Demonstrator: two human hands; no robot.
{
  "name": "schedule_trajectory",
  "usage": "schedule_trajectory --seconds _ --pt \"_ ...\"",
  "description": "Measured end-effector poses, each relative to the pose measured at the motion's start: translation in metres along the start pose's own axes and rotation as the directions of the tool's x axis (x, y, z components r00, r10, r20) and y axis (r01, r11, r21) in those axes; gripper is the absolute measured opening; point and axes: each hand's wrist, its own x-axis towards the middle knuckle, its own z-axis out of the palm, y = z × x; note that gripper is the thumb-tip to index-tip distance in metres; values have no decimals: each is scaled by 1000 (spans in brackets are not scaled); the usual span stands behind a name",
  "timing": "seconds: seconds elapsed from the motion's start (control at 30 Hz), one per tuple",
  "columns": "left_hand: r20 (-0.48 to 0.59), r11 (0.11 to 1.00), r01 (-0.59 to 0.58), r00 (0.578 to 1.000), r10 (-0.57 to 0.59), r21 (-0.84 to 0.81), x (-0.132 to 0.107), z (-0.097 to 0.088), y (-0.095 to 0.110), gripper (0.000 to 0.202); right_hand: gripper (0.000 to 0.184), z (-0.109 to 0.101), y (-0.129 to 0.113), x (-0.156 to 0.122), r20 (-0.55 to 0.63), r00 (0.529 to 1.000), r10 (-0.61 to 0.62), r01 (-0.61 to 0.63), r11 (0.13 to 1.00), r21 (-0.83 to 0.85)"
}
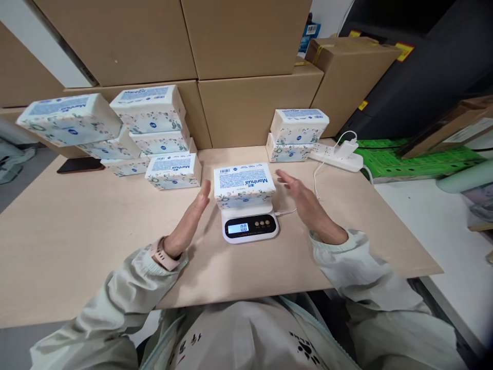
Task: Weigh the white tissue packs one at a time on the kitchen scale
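A white tissue pack (pixel 244 181) with blue print and a floral band rests on a small white digital scale (pixel 250 237), whose lit display reads 0.0. My left hand (pixel 190 218) is just left of the pack, fingers stretched out, a gap between them. On the other side my right hand (pixel 302 200) hovers with fingers extended, also apart from the pack. Neither hand holds anything. Close behind my left hand sits a single tissue pack (pixel 174 171). Two more are stacked at the back right, the upper tissue pack (pixel 299 126) showing its printed top.
Several tissue packs (pixel 69 121) are stacked at the back left, beside a dark phone-like slab (pixel 80 164). Large cardboard boxes (pixel 254 110) wall off the table's (pixel 115 246) rear. A white power strip (pixel 339 158) with cables lies at the right, near a green box (pixel 389 159).
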Motion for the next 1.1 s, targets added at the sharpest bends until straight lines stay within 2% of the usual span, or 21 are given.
schedule_trajectory --seconds 0.03,0.1,0.17,0.23,0.3,0.47,0.63,0.83,1.1 --pt "-6 1000 22 1000 -22 5 -4 -6 -7 60 66 -2 8 -2 -139 990 -37 34 999 -22" --pt "-105 999 40 994 -41 -8 -13 -16 -21 63 58 -5 23 -4 -378 916 -138 125 990 -59" --pt "-247 998 28 968 -41 -55 -20 -23 -30 63 52 -7 33 -4 -519 829 -209 200 977 -74" --pt "-309 994 14 950 -46 -104 -23 -25 -33 60 47 -7 38 -3 -584 778 -231 235 969 -71" --pt "-312 992 -8 950 -31 -124 -24 -24 -32 57 44 -6 40 -1 -597 765 -239 250 966 -66" --pt "-285 992 11 958 -47 -129 -25 -20 -25 56 43 -1 46 -1 -549 790 -273 276 958 -78" --pt "-290 991 14 956 -52 -132 -26 -20 -25 55 45 1 50 -2 -539 793 -286 272 956 -107" --pt "-295 991 22 953 -62 -135 -26 -19 -23 55 44 2 46 -3 -543 791 -283 274 956 -100" --pt "-293 989 29 953 -71 -147 -25 -19 -24 53 47 3 39 -7 -532 811 -245 225 969 -103"
